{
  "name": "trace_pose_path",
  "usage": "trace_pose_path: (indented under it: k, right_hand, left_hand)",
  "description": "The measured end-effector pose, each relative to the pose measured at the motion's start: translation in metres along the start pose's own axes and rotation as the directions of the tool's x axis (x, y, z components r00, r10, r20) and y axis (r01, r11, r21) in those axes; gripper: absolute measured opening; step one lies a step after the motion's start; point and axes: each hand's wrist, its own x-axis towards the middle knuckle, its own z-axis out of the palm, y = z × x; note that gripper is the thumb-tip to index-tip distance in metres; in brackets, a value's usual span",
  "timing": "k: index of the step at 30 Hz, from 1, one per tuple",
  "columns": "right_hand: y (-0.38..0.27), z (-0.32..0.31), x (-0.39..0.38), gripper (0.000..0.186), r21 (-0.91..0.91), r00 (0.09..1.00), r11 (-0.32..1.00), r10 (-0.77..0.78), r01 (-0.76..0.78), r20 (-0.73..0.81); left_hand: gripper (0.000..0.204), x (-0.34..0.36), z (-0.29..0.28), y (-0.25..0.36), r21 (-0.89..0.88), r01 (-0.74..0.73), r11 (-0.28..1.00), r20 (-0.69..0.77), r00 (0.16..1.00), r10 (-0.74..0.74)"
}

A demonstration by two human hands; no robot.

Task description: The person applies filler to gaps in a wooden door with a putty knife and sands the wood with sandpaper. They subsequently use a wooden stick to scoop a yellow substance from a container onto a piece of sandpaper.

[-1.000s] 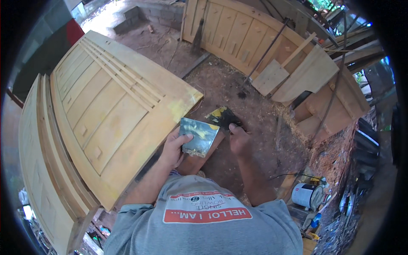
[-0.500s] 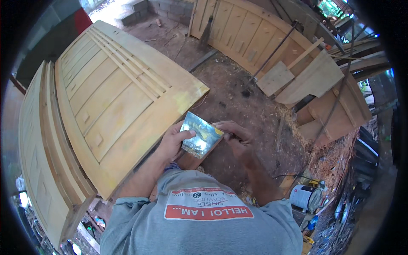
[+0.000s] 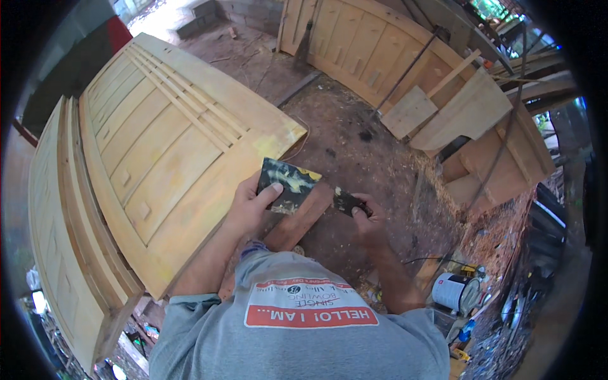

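My left hand grips a flat rectangular plate, thumb on top. Its dark, shiny face carries yellowish smears, with a yellow dab along the far edge. To the right of the plate and apart from it, my right hand is closed round a small dark scraper. The scraper points left toward the plate, and some pale residue shows at its tip. Just left of my hands lies a large pale wooden door with recessed panels and yellowish patches.
Another panelled wooden piece stands at the far left. Thin wooden strips lie on the door. Beneath my hands is a reddish wooden beam. More panels lean at the back right. A paint can stands at lower right.
My right hand has drawn away from the plate to the right, bringing the scraper into plain view. The plate has shifted slightly left and tilted, losing its bright glare.
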Motion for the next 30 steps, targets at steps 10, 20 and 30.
trace_pose_path:
  k: [10,20,30]
  right_hand:
    - [-0.054,0.012,-0.009,0.027,-0.443,0.926,0.835,-0.376,0.325,-0.028]
    - [0.023,-0.04,0.028,0.031,0.368,0.888,0.899,0.355,-0.239,-0.291]
    - [0.08,-0.083,0.174,0.035,0.351,0.809,0.817,0.546,-0.457,-0.218]
  left_hand:
    - [0.025,0.02,0.071,-0.072,0.312,-0.288,0.906,-0.069,0.944,0.324]
    - [0.024,0.073,0.068,-0.093,0.097,-0.133,0.986,-0.18,0.972,0.149]
    - [0.024,0.186,0.037,-0.132,-0.161,0.037,0.986,-0.344,0.935,-0.091]
